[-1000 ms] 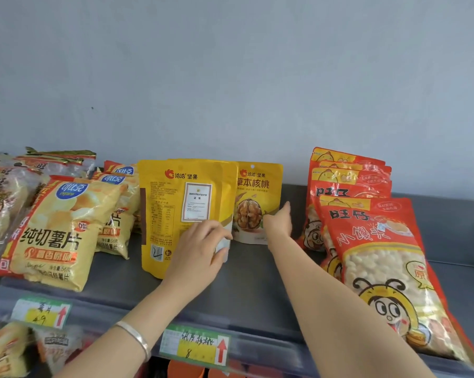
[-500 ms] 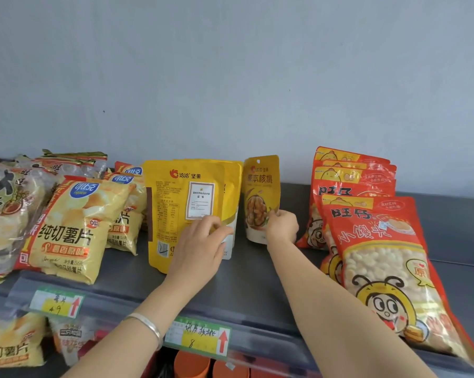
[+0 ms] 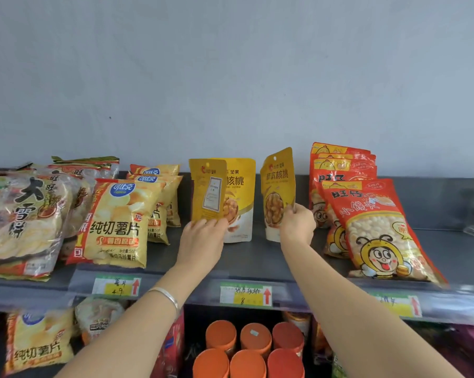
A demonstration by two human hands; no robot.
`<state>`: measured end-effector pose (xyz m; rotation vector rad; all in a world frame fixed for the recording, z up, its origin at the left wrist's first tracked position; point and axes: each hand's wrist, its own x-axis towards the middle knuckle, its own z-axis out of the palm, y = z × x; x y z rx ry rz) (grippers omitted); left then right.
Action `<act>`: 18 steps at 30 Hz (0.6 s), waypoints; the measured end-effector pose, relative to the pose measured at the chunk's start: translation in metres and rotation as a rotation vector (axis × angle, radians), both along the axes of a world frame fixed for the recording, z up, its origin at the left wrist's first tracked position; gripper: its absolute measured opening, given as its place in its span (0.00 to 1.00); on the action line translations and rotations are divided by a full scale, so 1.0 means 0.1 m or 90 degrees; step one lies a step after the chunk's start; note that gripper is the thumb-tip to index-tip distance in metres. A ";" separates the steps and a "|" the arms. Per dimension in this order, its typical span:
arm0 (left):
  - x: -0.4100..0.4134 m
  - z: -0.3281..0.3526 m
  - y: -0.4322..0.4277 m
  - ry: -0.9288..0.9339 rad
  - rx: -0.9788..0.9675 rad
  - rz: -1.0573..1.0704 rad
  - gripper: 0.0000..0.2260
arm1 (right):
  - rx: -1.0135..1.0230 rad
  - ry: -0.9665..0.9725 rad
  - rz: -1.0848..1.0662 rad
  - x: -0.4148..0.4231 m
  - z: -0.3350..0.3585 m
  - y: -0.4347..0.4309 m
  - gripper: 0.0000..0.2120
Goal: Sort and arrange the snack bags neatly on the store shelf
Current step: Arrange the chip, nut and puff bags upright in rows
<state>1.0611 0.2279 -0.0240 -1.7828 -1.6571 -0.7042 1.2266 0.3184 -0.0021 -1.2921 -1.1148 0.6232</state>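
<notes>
Three yellow walnut pouches stand on the dark grey shelf point(image 3: 257, 263). My left hand point(image 3: 203, 241) grips the bottom edge of the left pouch point(image 3: 207, 192), which is turned so its back label faces me. Behind it stands a second walnut pouch point(image 3: 241, 203), front side out. My right hand point(image 3: 297, 226) pinches the lower right edge of the third pouch point(image 3: 276, 192), held upright and angled, apart from the other two.
Red bags with a cartoon face point(image 3: 377, 227) lean in a stack at the right. Yellow potato chip bags point(image 3: 118, 222) and clear rice cracker bags point(image 3: 25, 214) lie at the left. Price tags point(image 3: 245, 294) line the shelf front. Orange-lidded tubs point(image 3: 246, 347) fill the shelf below.
My right hand has lifted its pouch and swung it rightward, away from the other two. My left hand has turned the front pouch, uncovering the pouch behind it.
</notes>
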 end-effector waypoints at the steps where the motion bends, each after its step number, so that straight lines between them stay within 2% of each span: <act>1: -0.06 -0.01 -0.05 -0.048 -0.017 -0.025 0.06 | 0.001 0.001 -0.011 -0.03 -0.02 -0.07 0.15; 3: -0.19 -0.07 -0.13 -0.166 -0.036 -0.063 0.07 | 0.004 0.004 -0.029 -0.09 -0.06 -0.18 0.15; 6: -0.32 -0.16 -0.22 -0.311 0.009 -0.112 0.11 | 0.004 0.005 -0.051 -0.13 -0.09 -0.33 0.14; 9: -0.35 -0.13 -0.25 -0.433 0.042 -0.138 0.25 | -0.010 0.005 -0.071 -0.14 -0.13 -0.40 0.14; 11: -0.38 -0.10 -0.20 -0.517 0.019 -0.130 0.32 | -0.010 0.018 -0.081 -0.14 -0.15 -0.44 0.15; 12: -0.39 -0.08 -0.15 -0.572 -0.006 -0.139 0.29 | -0.009 0.027 -0.087 -0.14 -0.16 -0.45 0.15; 15: -0.44 -0.04 -0.13 -0.691 -0.046 -0.131 0.09 | -0.006 0.063 -0.094 -0.12 -0.18 -0.46 0.14; 18: -0.49 -0.09 -0.16 -0.735 0.047 -0.137 0.08 | -0.009 0.106 -0.096 -0.10 -0.21 -0.43 0.14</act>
